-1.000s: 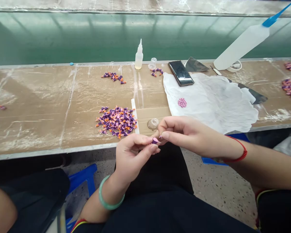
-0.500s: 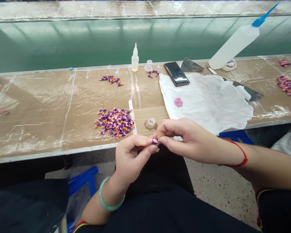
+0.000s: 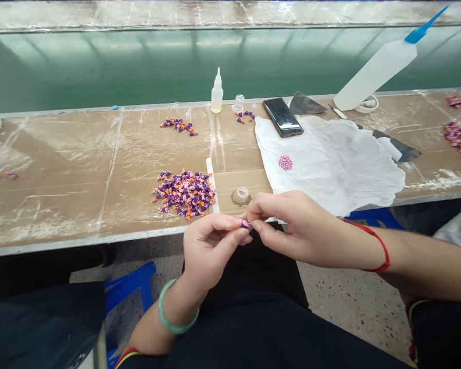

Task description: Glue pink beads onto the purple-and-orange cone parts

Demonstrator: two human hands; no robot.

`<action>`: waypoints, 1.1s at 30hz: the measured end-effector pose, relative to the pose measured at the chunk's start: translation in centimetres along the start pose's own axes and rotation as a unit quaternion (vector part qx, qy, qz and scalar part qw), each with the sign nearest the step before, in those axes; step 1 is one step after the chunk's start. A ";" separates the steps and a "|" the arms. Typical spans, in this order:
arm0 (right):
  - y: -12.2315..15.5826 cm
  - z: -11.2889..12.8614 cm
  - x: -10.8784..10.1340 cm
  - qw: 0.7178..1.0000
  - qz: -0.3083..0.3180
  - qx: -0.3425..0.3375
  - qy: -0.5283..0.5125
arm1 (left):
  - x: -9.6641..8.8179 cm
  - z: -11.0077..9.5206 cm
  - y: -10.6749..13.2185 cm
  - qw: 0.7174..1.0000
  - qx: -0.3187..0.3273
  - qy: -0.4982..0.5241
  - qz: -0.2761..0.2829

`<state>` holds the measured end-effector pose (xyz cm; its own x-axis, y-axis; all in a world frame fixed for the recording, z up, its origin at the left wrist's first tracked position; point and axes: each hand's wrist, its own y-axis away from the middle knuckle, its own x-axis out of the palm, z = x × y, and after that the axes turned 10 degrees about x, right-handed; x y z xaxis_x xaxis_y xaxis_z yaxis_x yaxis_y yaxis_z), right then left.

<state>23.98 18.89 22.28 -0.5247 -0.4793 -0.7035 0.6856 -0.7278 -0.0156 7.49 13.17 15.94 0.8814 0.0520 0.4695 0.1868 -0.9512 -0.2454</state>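
Observation:
Between the thumb and fingers of my left hand [image 3: 211, 248] is a small purple and pink piece [image 3: 245, 224], held in front of the table edge. My right hand [image 3: 288, 220] is closed in a pinch at the piece's right end; whatever its fingertips hold is too small to make out. Just beyond the hands, a blob of clear glue-like stuff [image 3: 241, 195] sits on the cardboard. To the left lies a heap of purple, pink and orange pieces [image 3: 184, 193], beside a white stick [image 3: 212, 184]. A cluster of tiny pink bits [image 3: 285, 162] rests on a white cloth [image 3: 338, 159].
A small dropper bottle [image 3: 216, 95] stands at the back, near a clear cap [image 3: 238, 103] and a phone [image 3: 283, 117]. A large white bottle with a blue nozzle [image 3: 376, 74] leans at the right. More pieces [image 3: 179, 125] lie behind the heap. A blue stool [image 3: 132, 287] is below left.
The view has shifted slightly. My right hand has dipped a little at the wrist, its fingertips still by the small piece. The left hand keeps its hold.

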 end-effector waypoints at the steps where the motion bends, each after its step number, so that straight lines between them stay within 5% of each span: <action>1: 0.0 0.0 0.1 1.000 -0.002 -0.002 0.006 | 0.0 0.0 0.0 1.000 -0.002 0.003 -0.003; 17: -0.3 -0.1 0.1 0.999 0.009 0.028 -0.032 | -0.7 0.0 -0.1 0.998 -0.041 -0.051 0.003; 26: 0.3 -1.4 -0.7 0.995 -0.043 0.068 -0.067 | -0.9 0.0 -0.2 0.995 -0.025 -0.093 0.017; 30: 0.1 -2.8 -0.7 0.995 -0.065 0.061 -0.054 | -1.9 0.0 -0.7 0.985 0.006 -0.160 0.065; 33: 0.0 -4.1 -1.1 0.994 -0.087 0.050 -0.045 | -3.7 -0.7 -2.2 0.952 0.085 -0.261 0.138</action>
<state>26.63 21.43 20.14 -0.6775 -0.3804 -0.6295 0.5288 -0.8468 -0.0575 3.54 14.87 15.30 0.9943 -0.0061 -0.1069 -0.0541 -0.8900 -0.4527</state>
